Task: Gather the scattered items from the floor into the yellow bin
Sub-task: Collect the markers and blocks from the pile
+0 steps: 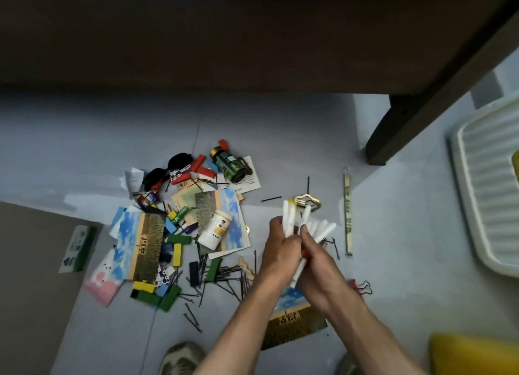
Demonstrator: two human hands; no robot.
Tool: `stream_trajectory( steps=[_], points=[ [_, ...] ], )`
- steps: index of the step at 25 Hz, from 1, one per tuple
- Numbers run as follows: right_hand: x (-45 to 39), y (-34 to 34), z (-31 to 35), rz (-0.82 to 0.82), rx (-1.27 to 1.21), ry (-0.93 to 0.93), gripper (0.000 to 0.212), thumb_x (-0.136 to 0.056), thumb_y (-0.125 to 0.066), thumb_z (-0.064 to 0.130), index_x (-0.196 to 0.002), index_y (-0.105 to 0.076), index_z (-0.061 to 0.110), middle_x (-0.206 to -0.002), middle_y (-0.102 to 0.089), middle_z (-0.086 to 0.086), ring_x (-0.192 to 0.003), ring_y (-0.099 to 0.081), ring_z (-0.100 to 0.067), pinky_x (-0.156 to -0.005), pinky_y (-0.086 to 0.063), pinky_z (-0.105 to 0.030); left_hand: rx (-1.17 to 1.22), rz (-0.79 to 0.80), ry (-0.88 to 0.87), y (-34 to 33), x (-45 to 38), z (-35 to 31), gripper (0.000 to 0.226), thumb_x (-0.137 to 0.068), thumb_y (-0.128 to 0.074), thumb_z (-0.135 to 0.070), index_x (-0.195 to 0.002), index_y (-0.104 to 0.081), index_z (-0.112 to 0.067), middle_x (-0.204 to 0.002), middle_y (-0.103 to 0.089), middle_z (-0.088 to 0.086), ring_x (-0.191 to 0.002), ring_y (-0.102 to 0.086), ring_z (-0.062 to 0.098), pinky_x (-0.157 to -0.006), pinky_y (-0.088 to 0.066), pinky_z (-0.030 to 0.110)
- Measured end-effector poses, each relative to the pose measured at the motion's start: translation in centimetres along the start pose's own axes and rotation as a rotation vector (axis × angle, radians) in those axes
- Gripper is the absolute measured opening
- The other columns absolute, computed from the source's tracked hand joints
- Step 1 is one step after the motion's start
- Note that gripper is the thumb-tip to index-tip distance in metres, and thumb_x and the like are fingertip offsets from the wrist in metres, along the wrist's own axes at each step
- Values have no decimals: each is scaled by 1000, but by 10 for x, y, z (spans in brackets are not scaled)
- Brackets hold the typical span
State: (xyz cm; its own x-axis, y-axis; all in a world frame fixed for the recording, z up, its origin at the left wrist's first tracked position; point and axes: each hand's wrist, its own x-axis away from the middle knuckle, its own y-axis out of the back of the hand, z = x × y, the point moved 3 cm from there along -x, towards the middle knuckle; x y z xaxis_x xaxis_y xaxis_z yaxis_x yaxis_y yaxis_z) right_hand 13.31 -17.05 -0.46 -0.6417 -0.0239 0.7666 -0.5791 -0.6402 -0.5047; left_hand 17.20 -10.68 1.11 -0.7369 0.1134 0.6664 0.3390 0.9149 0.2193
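Grey floor w/ clutter pile left of both hands' grip on white sticks.

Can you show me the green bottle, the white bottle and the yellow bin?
green bottle (229,164), head view, on its label.
white bottle (215,229), head view, mid-body.
yellow bin (474,353), head view, on its visible corner.

Dim, cool light; deepest shadow toward twelve o'clock, brighter floor toward three. Soft blur throughout, wide-angle bending at edges.
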Motion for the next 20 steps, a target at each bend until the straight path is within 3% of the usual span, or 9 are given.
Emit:
stream_trajectory(
  steps=[3, 6, 8, 11, 13, 16, 18, 20],
  points=[
    [-4, 21, -1, -34, 124, -51, 38, -91, -61, 35, -117, -63, 8, -112, -68, -14, -105, -63, -29, -88, -51, -46, -371, 58, -45, -19, -2, 15, 42, -87, -36, -40, -127, -45, -30, -114, -54, 3, -109, -53, 25, -94, -47, 45],
    [-17, 35, -2, -233, 141, -58, 32, -87, -67, 21, -111, -65, 0, -105, -69, -21, -102, -67, -33, -76, -55, -40, -607, 201, -44, -29, -1, 28, 48, -86, -42, -24, -134, -41, -23, -124, -46, 4, -117, -44, 26, -97, -41, 44],
    [-22, 43, 4, -371, 158, 21, 27, -82, -73, 17, -100, -65, -1, -85, -70, -19, -82, -71, -31, -59, -55, -35, -378, 282, -55, -32, 1, 29, 57, -74, -50, -13, -130, -47, -23, -121, -49, 5, -115, -47, 23, -93, -47, 46],
    [-22, 49, 24, -419, 143, 200, 22, -73, -76, 9, -92, -68, 1, -69, -69, -14, -59, -69, -26, -49, -52, -31, 76, 90, -175, -22, 4, 24, 42, -78, -56, -2, -107, -66, -30, -110, -57, -2, -100, -59, 9, -79, -55, 26],
    [-27, 65, 54, -589, 374, 357, 23, -74, -72, 10, -96, -67, 5, -76, -69, -13, -60, -69, -23, -50, -53, -32, 111, -52, -148, -13, -2, 28, 39, -85, -57, -3, -105, -67, -35, -111, -59, -11, -97, -57, 0, -71, -47, 16],
    [-37, 89, 101, -809, 1035, 468, 26, -80, -66, 22, -101, -63, 8, -92, -68, -12, -80, -66, -32, -67, -53, -36, -16, -183, -134, 2, -15, 31, 30, -87, -59, -7, -103, -65, -32, -111, -62, -7, -94, -57, 4, -72, -45, 19],
    [-46, 97, 103, -775, 1289, 430, 26, -82, -65, 26, -99, -60, 7, -96, -65, -14, -85, -62, -35, -68, -47, -34, -275, -195, -213, 7, -19, 32, 28, -85, -63, -11, -107, -63, -28, -112, -58, -4, -100, -57, 13, -83, -49, 31],
    [-53, 92, 90, -724, 1393, 441, 23, -81, -66, 25, -93, -58, 7, -93, -66, -15, -82, -62, -36, -64, -42, -32, -446, -188, -264, 10, -21, 40, 28, -84, -65, -15, -111, -63, -25, -111, -56, -4, -105, -55, 16, -90, -49, 36]
  ],
)
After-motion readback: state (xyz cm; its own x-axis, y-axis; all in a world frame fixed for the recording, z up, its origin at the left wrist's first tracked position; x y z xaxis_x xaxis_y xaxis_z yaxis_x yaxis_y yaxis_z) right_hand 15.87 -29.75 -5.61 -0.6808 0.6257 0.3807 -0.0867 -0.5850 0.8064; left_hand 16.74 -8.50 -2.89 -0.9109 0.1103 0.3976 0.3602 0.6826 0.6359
